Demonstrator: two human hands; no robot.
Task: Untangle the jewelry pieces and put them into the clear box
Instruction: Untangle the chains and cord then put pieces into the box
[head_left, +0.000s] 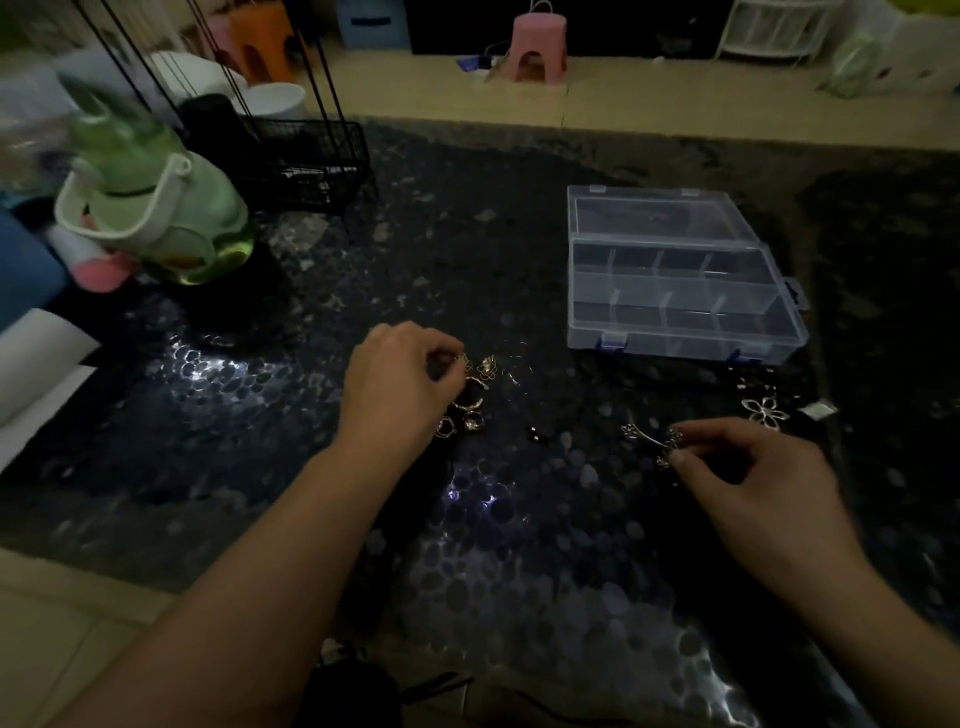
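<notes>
Gold jewelry tangle (470, 400) | left hand (400, 384) pinches it | right hand (748, 467) pinches silver piece (652, 441) (clear box (680, 291) open)

On the dark desk (260, 415), the left hand (395, 384) pinches a jewelry tangle (467, 395); the right hand (753, 467) pinches a silver piece (649, 439). The clear box (675, 280) lies open beyond.

Single view, head-worn, wide-angle. Looks forward and down from above the near edge of the dark, pebble-patterned glossy bench (519, 545). Both forearms enter from the bottom edge, close to the lens. Upper frame reaches the tan tiled floor (649, 88) beyond the bench's far edge.
</notes>
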